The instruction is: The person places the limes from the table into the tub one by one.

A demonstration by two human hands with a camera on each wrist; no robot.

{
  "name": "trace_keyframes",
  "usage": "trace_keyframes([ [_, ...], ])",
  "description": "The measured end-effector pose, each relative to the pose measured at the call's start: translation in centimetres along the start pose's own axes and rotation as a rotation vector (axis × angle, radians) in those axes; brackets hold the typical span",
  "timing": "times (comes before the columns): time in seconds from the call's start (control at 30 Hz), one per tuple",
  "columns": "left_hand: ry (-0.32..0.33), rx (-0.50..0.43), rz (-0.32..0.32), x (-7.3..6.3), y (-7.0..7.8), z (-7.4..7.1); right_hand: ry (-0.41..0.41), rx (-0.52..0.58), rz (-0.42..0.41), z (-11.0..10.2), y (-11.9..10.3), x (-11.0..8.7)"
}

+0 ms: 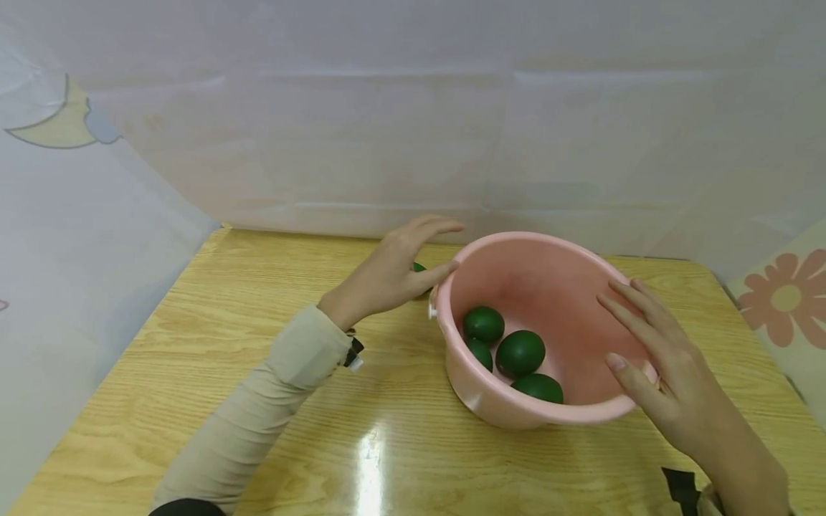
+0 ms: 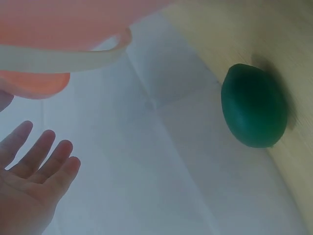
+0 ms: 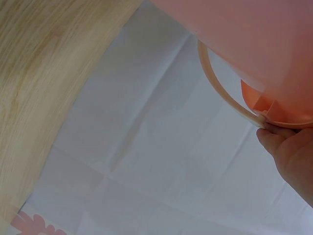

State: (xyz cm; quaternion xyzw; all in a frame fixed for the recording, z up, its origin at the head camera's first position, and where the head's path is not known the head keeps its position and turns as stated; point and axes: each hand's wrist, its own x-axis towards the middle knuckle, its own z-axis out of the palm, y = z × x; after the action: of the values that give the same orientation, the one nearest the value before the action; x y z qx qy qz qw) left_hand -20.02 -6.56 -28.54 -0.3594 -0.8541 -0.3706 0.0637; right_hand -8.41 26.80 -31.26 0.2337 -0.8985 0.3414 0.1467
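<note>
A pink plastic bucket (image 1: pixel 480 398) stands tilted toward me on the table, with several dark green, smooth egg-shaped fruits (image 1: pixel 520 353) at its bottom. At the bucket's left rim is my left hand (image 1: pixel 396 272), its thumb touching the edge and its other fingers spread in the air. My right hand (image 1: pixel 680 373) lies at the right rim, fingers and thumb stretched over the opening. Another green fruit (image 2: pixel 254 105) lies on the table outside the bucket, mostly hidden behind the left hand in the head view. The pale bucket handle (image 3: pixel 220 90) hangs along the outside.
The wooden table (image 1: pixel 271 287) meets a pale, creased sheet (image 1: pixel 387 143) at the back and sides. A printed flower (image 1: pixel 785 297) marks the right-hand sheet. Light glares off the tabletop in front of the bucket.
</note>
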Motion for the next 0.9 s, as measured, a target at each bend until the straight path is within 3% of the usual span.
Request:
trace_keyframes([
  [0.37, 0.005, 0.010, -0.028, -0.3, -1.5, 0.0, 0.000, 0.005, -0.001, -0.1, -0.1, 0.0],
  [0.9, -0.001, 0.045, -0.059, -0.8, -3.6, 1.1, -0.006, 0.006, -0.006, -0.2, -0.2, -0.1],
])
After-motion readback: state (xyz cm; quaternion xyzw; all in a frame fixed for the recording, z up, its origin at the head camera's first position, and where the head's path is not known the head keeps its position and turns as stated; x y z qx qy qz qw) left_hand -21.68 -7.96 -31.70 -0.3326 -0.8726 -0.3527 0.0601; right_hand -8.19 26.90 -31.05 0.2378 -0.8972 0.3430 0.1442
